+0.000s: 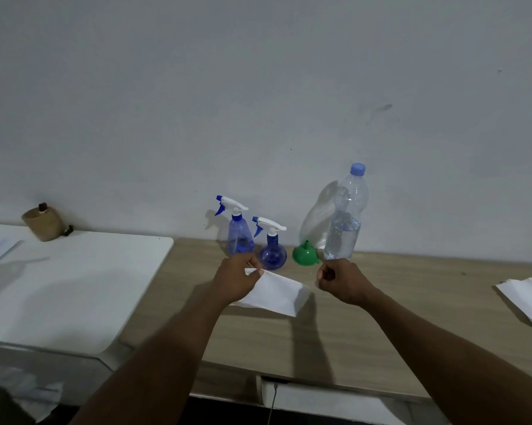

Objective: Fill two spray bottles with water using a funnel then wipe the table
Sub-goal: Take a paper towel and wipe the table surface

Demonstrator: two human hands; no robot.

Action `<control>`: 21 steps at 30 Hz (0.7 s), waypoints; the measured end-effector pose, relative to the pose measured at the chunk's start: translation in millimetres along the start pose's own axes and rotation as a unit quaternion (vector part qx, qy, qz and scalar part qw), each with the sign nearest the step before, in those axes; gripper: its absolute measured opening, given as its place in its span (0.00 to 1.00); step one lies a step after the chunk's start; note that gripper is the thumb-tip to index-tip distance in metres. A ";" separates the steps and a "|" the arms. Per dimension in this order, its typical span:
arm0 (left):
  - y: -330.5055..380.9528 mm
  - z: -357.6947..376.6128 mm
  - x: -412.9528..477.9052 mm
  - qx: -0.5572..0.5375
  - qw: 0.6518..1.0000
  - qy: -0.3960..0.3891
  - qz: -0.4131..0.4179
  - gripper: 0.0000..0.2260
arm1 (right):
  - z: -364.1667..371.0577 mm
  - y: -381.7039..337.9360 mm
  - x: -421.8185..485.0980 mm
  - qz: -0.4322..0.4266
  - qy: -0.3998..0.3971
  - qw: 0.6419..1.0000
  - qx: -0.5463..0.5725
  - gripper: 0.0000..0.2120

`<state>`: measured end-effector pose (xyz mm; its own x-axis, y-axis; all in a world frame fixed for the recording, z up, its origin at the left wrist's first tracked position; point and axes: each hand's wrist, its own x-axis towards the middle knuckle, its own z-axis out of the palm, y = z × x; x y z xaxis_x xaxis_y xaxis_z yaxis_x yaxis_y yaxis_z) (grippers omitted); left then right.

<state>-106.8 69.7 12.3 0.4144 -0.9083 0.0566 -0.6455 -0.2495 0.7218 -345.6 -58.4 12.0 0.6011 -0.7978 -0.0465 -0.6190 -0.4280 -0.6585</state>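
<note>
Head view: left hand [235, 279] fingers pinch a white, flat paper towel [274, 292]; right hand [339, 279] fingers curl closed, empty.

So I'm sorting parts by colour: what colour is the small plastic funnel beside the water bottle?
Green: the small plastic funnel shows clearly in the head view.

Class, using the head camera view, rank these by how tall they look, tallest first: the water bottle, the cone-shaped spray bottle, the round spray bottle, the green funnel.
1. Water bottle
2. Cone-shaped spray bottle
3. Round spray bottle
4. Green funnel
All stand about equally far away, so nearness barely matters.
</note>
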 end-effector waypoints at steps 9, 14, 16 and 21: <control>49.4 1.3 -9.2 -0.048 0.998 -0.041 0.021 0.03 | 7.5 -14.1 3.1 -0.115 -0.021 0.993 0.018 0.29; 65.6 -11.4 -12.0 -0.029 0.995 -0.074 0.055 0.02 | 14.3 -23.3 6.4 -0.186 -0.042 0.981 0.026 0.19; 68.3 -16.5 -16.2 -0.015 0.995 -0.087 0.055 0.03 | 14.3 -27.0 4.6 -0.174 -0.062 0.982 0.035 0.12; 58.5 -24.9 -23.0 0.022 0.994 -0.101 0.027 0.06 | 18.5 -32.2 0.4 -0.115 -0.137 0.979 0.096 0.10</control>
<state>-138.1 84.3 70.3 0.2440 -0.9686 -0.0484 -0.6922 -0.2089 0.6908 -316.1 -37.1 19.3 0.8427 -0.5349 -0.0619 -0.3600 -0.4741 -0.8035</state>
